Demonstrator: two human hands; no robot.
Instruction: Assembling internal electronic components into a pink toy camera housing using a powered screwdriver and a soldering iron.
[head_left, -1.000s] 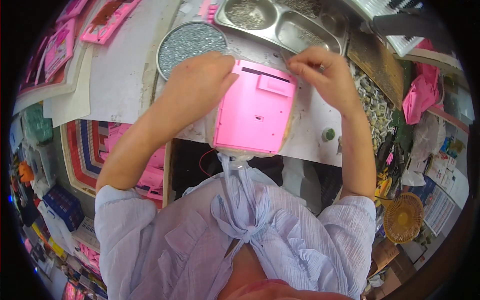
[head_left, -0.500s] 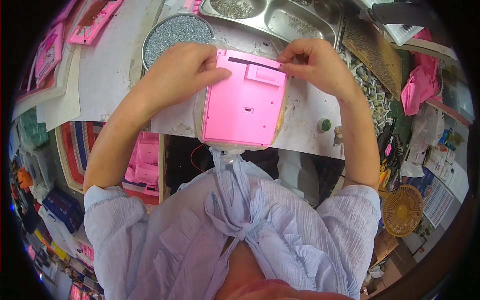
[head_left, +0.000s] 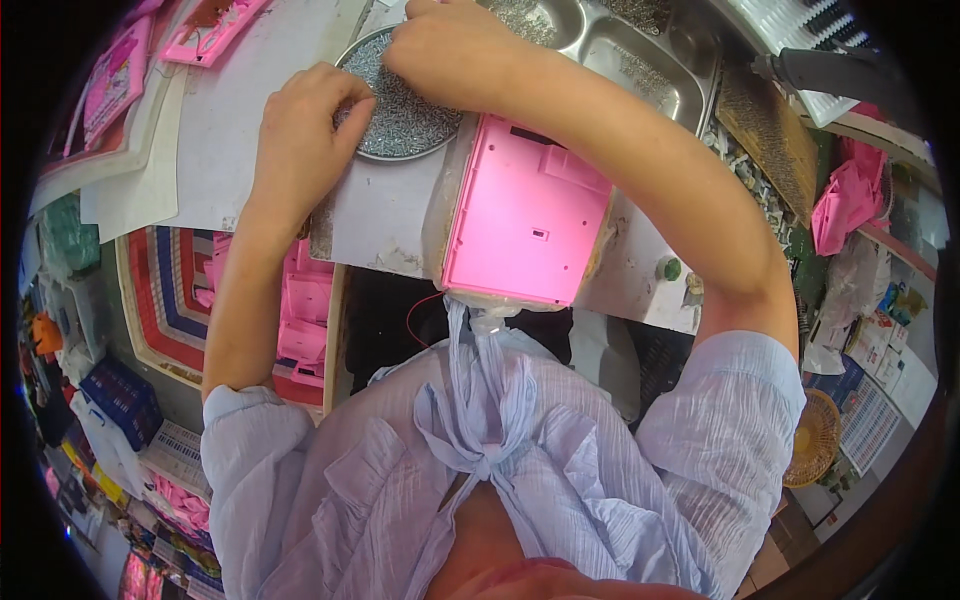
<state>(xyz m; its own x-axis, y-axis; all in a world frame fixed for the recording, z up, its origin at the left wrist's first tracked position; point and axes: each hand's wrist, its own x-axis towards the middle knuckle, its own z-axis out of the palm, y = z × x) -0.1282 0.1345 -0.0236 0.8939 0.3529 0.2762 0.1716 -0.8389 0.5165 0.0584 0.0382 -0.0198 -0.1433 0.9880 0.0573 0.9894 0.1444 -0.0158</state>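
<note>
Round grey metal dish of small silvery screws (head_left: 405, 115) sits at the far side of the white work surface (head_left: 240, 130), both hands on it. Far left: pink flat plastic parts (head_left: 210, 25) on pale sheets at the surface's corner, and below the surface edge a striped red-white-blue woven basket (head_left: 150, 300) holding more pink plastic pieces (head_left: 305, 310). Left hand (head_left: 305, 130) lies on the dish's left rim, fingers curled down into the screws; cannot tell if it pinches any. Right hand (head_left: 450, 45) reaches across to the dish's far right edge, fingers bent onto the screws, grip also unclear. Just right of the dish, touching it or nearly so, a bright pink rectangular plastic housing (head_left: 525, 225) lies flat on the surface, back side up, under the right forearm. Beyond it a stainless steel divided tray (head_left: 640, 70) with more small metal bits. Far right: pink plastic shells (head_left: 845, 205), a round wicker basket (head_left: 815, 440) lower down.
</note>
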